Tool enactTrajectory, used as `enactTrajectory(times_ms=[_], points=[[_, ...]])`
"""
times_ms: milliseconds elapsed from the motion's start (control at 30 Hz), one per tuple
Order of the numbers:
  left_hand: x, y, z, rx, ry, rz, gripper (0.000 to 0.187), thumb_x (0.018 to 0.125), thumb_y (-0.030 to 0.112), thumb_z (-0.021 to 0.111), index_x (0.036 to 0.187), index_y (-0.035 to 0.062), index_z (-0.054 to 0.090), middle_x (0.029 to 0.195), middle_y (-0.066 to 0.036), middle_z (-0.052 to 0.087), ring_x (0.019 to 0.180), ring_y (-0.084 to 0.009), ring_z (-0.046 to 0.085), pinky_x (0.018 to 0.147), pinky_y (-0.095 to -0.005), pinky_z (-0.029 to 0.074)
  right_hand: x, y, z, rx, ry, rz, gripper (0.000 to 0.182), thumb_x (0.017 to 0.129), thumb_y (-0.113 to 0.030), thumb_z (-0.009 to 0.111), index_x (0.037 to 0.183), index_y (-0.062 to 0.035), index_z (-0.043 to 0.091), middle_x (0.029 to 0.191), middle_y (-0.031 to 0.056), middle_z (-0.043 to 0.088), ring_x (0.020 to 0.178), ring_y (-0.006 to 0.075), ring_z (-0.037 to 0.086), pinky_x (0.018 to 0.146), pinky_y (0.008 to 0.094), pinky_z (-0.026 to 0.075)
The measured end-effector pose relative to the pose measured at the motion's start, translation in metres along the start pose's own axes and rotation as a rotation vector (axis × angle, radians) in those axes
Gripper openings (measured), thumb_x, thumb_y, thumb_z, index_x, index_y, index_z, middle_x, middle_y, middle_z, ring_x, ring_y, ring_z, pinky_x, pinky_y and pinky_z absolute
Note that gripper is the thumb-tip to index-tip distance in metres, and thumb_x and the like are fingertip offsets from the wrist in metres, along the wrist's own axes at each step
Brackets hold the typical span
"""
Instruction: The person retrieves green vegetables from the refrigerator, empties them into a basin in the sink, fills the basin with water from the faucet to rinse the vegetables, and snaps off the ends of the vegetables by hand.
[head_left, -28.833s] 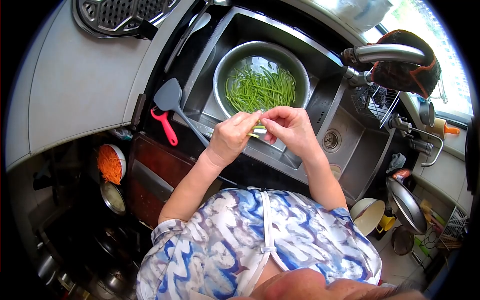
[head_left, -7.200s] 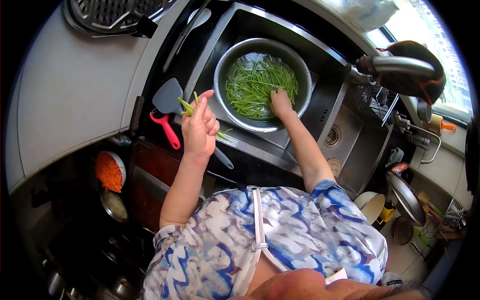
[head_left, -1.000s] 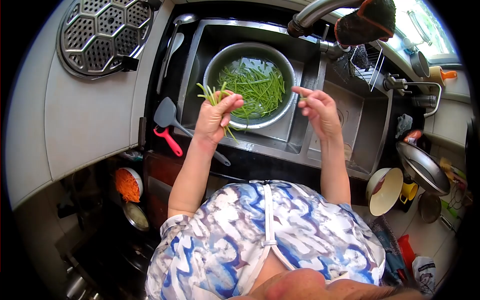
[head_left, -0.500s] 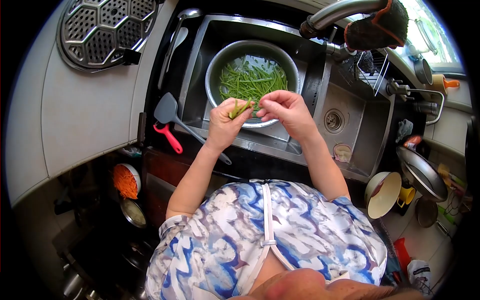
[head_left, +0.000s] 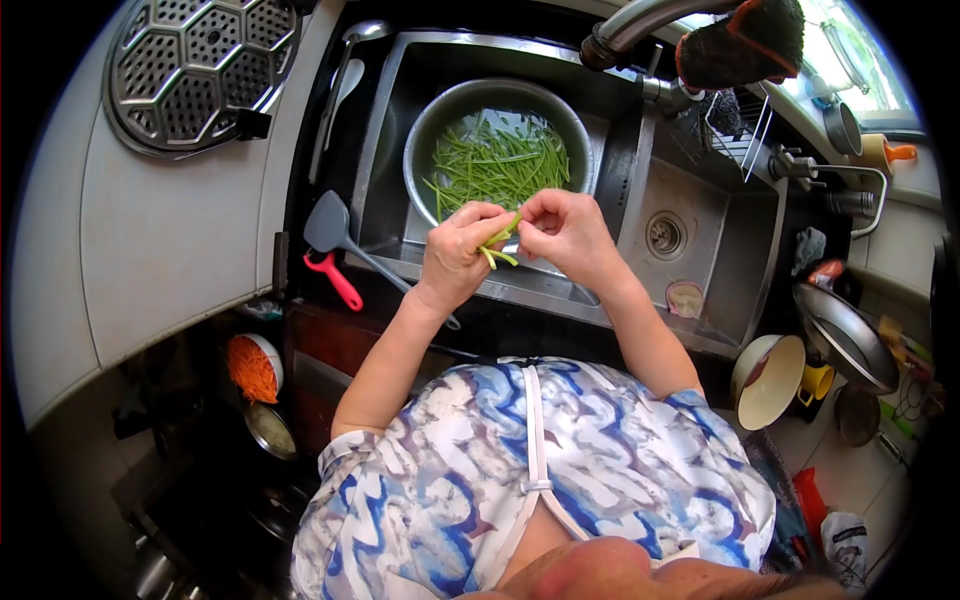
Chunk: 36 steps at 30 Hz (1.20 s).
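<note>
My left hand is closed around a few short green vegetable stems, whose pale ends stick out toward my body. My right hand pinches the far tip of these stems, its fingertips almost touching my left hand. Both hands are above the near rim of a round metal basin. Inside the basin, many thin green stem pieces lie in water. The basin stands in the left bowl of a steel sink.
Left of the sink lie a grey spatula, a red-handled peeler and a ladle. The right sink bowl has a drain. A faucet overhangs from behind. A bowl of shredded carrot sits lower left, a cream bowl right.
My right hand has come left to meet the stems and now pinches their tip. The stems in my left hand have turned, with their pale ends now toward my body.
</note>
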<state>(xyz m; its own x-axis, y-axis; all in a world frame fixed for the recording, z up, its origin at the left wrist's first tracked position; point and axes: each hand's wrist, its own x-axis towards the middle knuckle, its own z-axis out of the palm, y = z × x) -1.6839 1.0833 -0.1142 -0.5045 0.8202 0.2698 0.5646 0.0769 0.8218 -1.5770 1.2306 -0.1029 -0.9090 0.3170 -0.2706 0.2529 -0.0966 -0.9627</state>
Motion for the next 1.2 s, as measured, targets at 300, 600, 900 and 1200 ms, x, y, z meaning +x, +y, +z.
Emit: enactTrajectory(times_ms=[300, 600, 900, 1200], points=[[0.009, 0.007, -0.006, -0.957, 0.319, -0.514, 0.019, 0.096, 0.014, 0.052, 0.104, 0.0030, 0.064, 0.099, -0.009, 0.068, 0.085, -0.0127, 0.068, 0.041, -0.0150, 0.037, -0.016, 0.013, -0.032, 0.451, 0.151, 0.069, 0.007, 0.085, -0.006, 0.062, 0.086, 0.0007, 0.061, 0.075, 0.0052, 0.062, 0.060, 0.0107, 0.062, 0.052, 0.0221, 0.051], [0.005, -0.032, -0.038, -1.274, 0.423, -0.609, 0.020, 0.096, 0.019, 0.052, 0.108, 0.0052, 0.060, 0.100, -0.009, 0.066, 0.079, -0.0115, 0.066, 0.039, -0.0154, 0.035, -0.102, 0.051, -0.143, 0.469, 0.432, 0.096, 0.011, 0.088, -0.008, 0.058, 0.093, 0.0016, 0.061, 0.082, 0.0093, 0.063, 0.065, 0.0144, 0.063, 0.056, 0.0245, 0.052], [0.003, -0.022, -0.001, -1.058, 0.222, -0.751, 0.022, 0.100, 0.029, 0.043, 0.099, 0.0098, 0.053, 0.085, -0.003, 0.059, 0.074, -0.0084, 0.055, 0.055, -0.0210, 0.043, -0.095, 0.190, -0.145, 0.175, 0.659, 0.458, 0.025, 0.093, -0.009, 0.049, 0.114, 0.0036, 0.055, 0.095, 0.0170, 0.066, 0.054, 0.0170, 0.063, 0.045, 0.0241, 0.050], [0.002, -0.022, -0.012, -1.110, 0.351, -0.750, 0.021, 0.101, 0.029, 0.039, 0.100, 0.0097, 0.047, 0.067, 0.001, 0.041, 0.050, -0.0079, 0.036, 0.050, -0.0238, 0.036, -0.085, 0.118, -0.157, 0.334, 0.401, 0.407, 0.018, 0.086, -0.015, 0.062, 0.099, -0.0009, 0.062, 0.081, 0.0126, 0.067, 0.044, 0.0088, 0.055, 0.035, 0.0197, 0.038]])
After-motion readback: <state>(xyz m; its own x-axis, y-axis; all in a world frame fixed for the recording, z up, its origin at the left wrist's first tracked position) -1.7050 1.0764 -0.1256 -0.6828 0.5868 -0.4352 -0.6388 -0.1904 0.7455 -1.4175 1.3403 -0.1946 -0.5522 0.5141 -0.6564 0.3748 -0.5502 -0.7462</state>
